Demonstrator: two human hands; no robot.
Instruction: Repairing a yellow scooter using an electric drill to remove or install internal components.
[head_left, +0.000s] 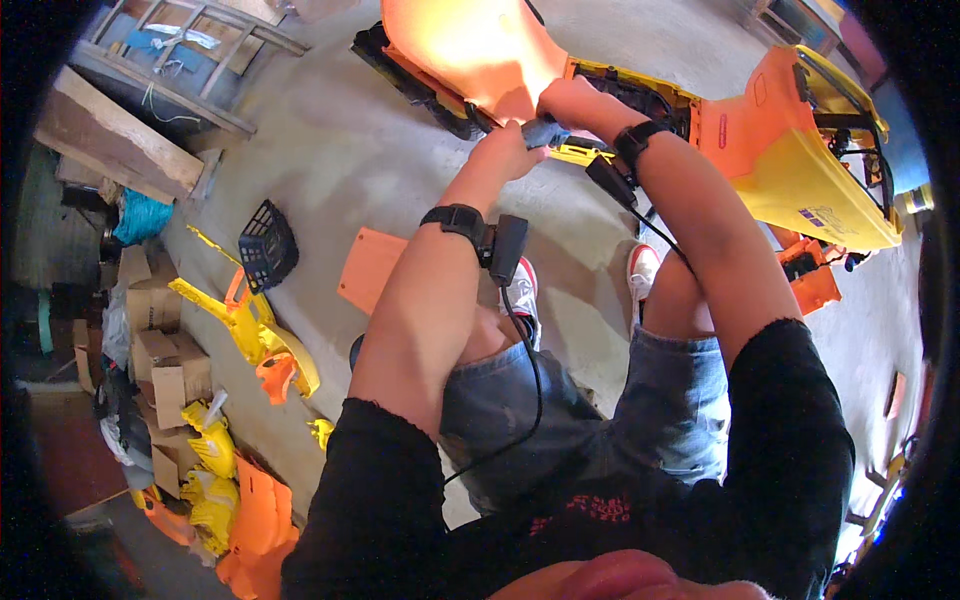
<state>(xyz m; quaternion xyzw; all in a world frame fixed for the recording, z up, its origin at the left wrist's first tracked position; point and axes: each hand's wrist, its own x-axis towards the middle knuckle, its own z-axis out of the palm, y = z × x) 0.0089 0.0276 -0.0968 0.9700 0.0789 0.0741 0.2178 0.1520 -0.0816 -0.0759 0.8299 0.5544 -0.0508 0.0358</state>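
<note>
Gripping a dark piece with left hand and right hand, I'm judging even pressure best, the orange panel beyond them.

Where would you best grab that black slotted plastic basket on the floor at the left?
Probably by the slotted wall of the black plastic basket, coming from above and its right: the slots show from above and could give a hold, and the person stands on that side, while curved yellow plastic trim lies close at its lower left.
</note>
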